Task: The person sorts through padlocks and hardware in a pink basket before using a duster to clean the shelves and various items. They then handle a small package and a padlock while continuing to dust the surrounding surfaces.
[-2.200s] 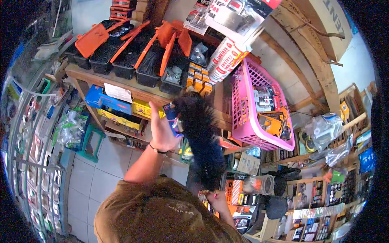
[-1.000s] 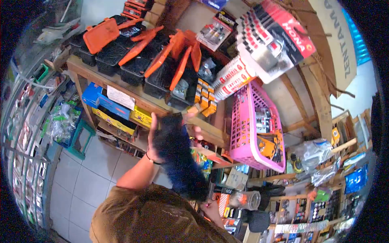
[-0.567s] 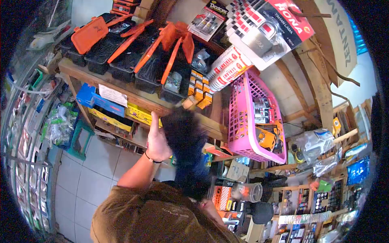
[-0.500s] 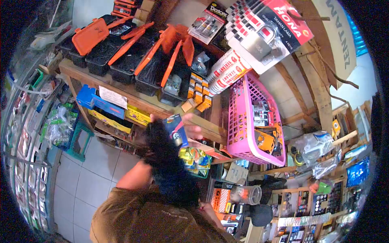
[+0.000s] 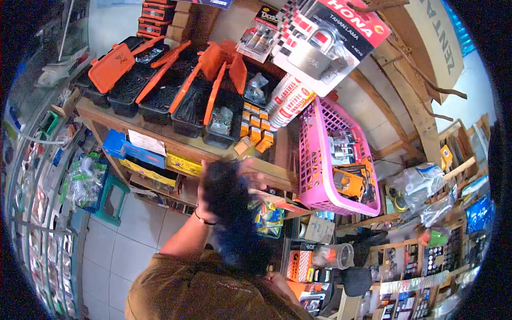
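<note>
My left hand (image 5: pixel 207 205), with a dark band at the wrist, is raised in front of the wooden shelf edge (image 5: pixel 213 156). A dark, furry-looking blurred mass (image 5: pixel 229 197) covers most of its fingers, so their grip is hidden. To the right of this mass, the fingers of my right hand (image 5: pixel 256 181) show, stretched and apart; its palm is covered. Anything between the two hands is out of sight. Just above them are small orange-and-white boxes (image 5: pixel 257 125) and a black bin of small bagged parts (image 5: pixel 220 128).
Open black bins with orange lids (image 5: pixel 112 69) line the shelf. Hona padlock packs (image 5: pixel 320 53) hang above silicone sealant tubes (image 5: pixel 290 101). At the right stands a pink basket (image 5: pixel 314 160) of packaged goods. Stocked shelves (image 5: pixel 410 288) and a teal stool (image 5: pixel 113 197) flank the floor.
A blue packaged card seen between my hands is now hidden behind the dark mass. More of my left wrist and its band shows. The view has shifted slightly.
</note>
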The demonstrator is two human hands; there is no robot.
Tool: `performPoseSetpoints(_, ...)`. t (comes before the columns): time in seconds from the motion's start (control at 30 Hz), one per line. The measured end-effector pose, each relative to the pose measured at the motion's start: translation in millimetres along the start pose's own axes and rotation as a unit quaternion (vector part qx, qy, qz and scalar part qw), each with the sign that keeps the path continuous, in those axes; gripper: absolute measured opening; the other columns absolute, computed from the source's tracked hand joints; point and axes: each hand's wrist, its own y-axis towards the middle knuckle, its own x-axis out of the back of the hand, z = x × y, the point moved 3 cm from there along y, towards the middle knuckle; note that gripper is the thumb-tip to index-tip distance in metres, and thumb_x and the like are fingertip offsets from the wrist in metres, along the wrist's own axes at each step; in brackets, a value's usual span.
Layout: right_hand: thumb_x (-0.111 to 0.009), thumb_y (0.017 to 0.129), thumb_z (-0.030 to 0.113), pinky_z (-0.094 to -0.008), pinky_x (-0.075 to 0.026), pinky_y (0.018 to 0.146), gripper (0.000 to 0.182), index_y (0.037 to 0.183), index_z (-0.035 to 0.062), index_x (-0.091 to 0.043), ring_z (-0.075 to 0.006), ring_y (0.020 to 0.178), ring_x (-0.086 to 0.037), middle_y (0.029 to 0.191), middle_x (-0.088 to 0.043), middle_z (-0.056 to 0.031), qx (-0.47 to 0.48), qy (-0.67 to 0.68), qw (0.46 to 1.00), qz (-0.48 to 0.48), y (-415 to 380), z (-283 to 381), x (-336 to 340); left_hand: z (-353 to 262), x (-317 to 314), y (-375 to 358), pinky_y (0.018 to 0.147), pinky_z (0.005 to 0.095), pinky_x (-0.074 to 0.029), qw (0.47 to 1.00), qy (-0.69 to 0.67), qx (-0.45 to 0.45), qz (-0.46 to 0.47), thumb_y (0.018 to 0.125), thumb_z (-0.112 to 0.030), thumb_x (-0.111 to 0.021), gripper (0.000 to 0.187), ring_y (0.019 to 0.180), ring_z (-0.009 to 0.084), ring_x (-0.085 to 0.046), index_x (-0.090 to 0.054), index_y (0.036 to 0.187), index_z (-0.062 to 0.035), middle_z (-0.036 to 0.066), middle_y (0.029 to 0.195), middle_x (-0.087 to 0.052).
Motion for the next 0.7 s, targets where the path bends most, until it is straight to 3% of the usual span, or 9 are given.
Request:
performPoseSetpoints(0.07,-0.063,0.074,0.013,-0.0272,-0.042,0.066,0.016,0.066,0.0043,-0.053,-0.0138,0.063,-0.048,0.064,-0.052,-0.0022,0.055,-0.448,0.89,0.06,-38.5,72.3,-33.3,0.6,-7.4,-1.2,0.097,0.0459,-0.029,0.994,0.034,0.031,0.095,0.074,-0.072,-0.023,0.086,0.116,0.0305,-0.039,-0.029,0.129,-0.0057,0.014,0.129,-0.037)
performPoseSetpoints(0.13,-0.06,0.075,0.013,-0.0272,-0.041,0.064,0.017,0.064,0.0034,-0.052,-0.0147,0.063,-0.048,0.062,-0.052,-0.0038,0.043,-0.365,0.929,0.05,-29.0,54.6,-19.1,1.5,-14.9,-7.8,0.091,0.0485,-0.035,0.965,0.051,-0.052,-0.251,0.074,-0.068,-0.031,0.079,0.107,0.0328,-0.047,-0.036,0.126,-0.0086,0.012,0.121,-0.046)
performPoseSetpoints(0.2,-0.059,0.073,0.012,-0.026,-0.032,0.043,0.024,0.053,0.0049,-0.048,-0.0081,0.047,-0.041,0.049,-0.046,0.0005,0.209,-0.405,0.887,0.079,-32.2,60.3,-33.3,4.1,-14.4,-6.9,0.096,0.0453,-0.03,0.964,0.054,-0.071,-0.25,0.07,-0.075,-0.028,0.091,0.111,0.0328,-0.042,-0.034,0.126,-0.0032,0.017,0.12,-0.045)
performPoseSetpoints(0.27,-0.058,0.072,0.01,-0.0253,-0.031,0.042,0.023,0.052,0.0056,-0.047,-0.0072,0.047,-0.04,0.049,-0.046,0.0016,0.21,-0.41,0.881,0.111,-41.4,64.2,-41.9,6.8,-28.0,-3.0,0.097,0.0429,-0.03,0.999,-0.007,-0.027,-0.022,0.077,-0.067,-0.026,0.081,0.114,0.029,-0.041,-0.033,0.127,-0.0038,0.015,0.123,-0.043)
performPoseSetpoints(0.4,-0.063,0.073,0.016,-0.0241,-0.034,0.044,0.026,0.054,0.0048,-0.051,-0.0063,0.05,-0.044,0.056,-0.051,-0.001,0.063,-0.386,0.92,0.005,-33.2,75.5,-32.3,3.8,-16.3,-6.2,0.093,0.0435,-0.033,0.958,0.124,-0.119,-0.231,0.083,-0.057,-0.029,0.068,0.106,0.0278,-0.047,-0.035,0.126,-0.005,0.012,0.119,-0.047)
performPoseSetpoints(0.47,-0.059,0.075,0.015,-0.0256,-0.037,0.046,0.02,0.059,0.0035,-0.054,-0.0091,0.052,-0.048,0.06,-0.054,-0.0029,0.206,-0.51,0.834,0.044,-37.3,73.2,-42.3,6.2,-13.6,-6.6,0.091,0.0412,-0.036,0.954,0.143,-0.122,-0.236,0.085,-0.049,-0.037,0.057,0.101,0.0253,-0.05,-0.042,0.121,-0.0054,0.009,0.112,-0.052)
performPoseSetpoints(0.57,-0.058,0.074,0.017,-0.0309,-0.042,0.057,0.015,0.08,0.003,-0.057,-0.0149,0.062,-0.053,0.07,-0.059,-0.0044,0.097,-0.596,0.765,0.224,-33.7,63.2,-41.5,7.9,-9.8,-10.5,0.082,0.0341,-0.043,0.941,0.169,-0.066,-0.287,0.082,-0.03,-0.051,0.033,0.089,0.0195,-0.055,-0.053,0.105,-0.0066,0.006,0.096,-0.059)
performPoseSetpoints(0.67,-0.059,0.078,0.021,-0.0286,-0.042,0.058,0.021,0.087,0.0025,-0.055,-0.0129,0.062,-0.051,0.072,-0.056,0.0004,0.101,-0.277,0.935,0.199,-59.1,120.4,-70.5,8.3,19.8,-15.7,0.079,0.0375,-0.044,0.982,0.094,-0.047,-0.157,0.08,-0.04,-0.045,0.045,0.091,0.0243,-0.053,-0.05,0.11,-0.0062,0.01,0.102,-0.057)
performPoseSetpoints(0.7,-0.059,0.078,0.021,-0.0286,-0.042,0.058,0.021,0.087,0.0025,-0.055,-0.0129,0.062,-0.051,0.072,-0.056,0.0004,0.1,-0.27,0.937,0.199,-57.6,126.6,-79.1,11.7,29.3,-22.8,0.08,0.0362,-0.043,0.969,0.047,-0.016,-0.241,0.082,-0.038,-0.043,0.043,0.091,0.0236,-0.054,-0.049,0.112,-0.0075,0.008,0.104,-0.056)
